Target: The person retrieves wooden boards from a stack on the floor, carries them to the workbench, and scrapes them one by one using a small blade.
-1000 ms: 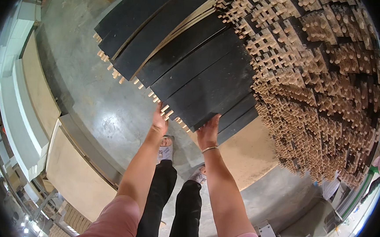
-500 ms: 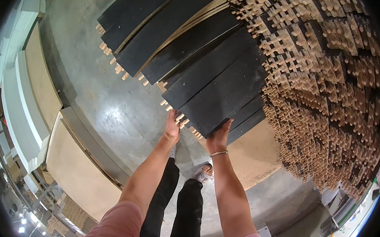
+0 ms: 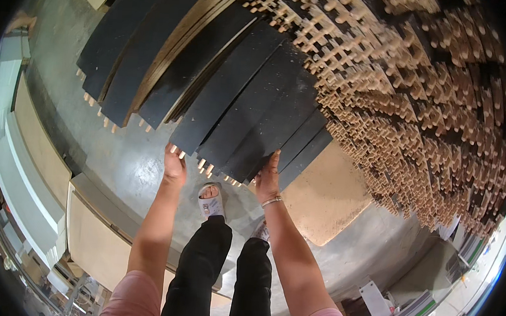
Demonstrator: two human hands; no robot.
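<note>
Long black boards [image 3: 242,107] lie side by side, with pale wooden dowels [image 3: 205,167] sticking out of their near ends. My left hand [image 3: 174,167] is at the near left corner of one board, its fingers partly hidden under the end beside the dowels. Further right, my right hand [image 3: 268,181] grips the near end of the boards at their right side, thumb up along the edge and the other fingers mostly out of sight. Between my hands, several board ends sit close together.
Tall stacks of boards with dowelled ends [image 3: 385,108] rise at the right. A tan sheet [image 3: 327,192] lies below them. Pale panels [image 3: 35,172] stand along the left. My sandalled foot [image 3: 210,199] is on the grey concrete floor [image 3: 130,149] beneath the board ends.
My left hand has moved left to another board's corner, farther from my right hand. The boards and stacks sit further left in view. My left foot now shows between my arms.
</note>
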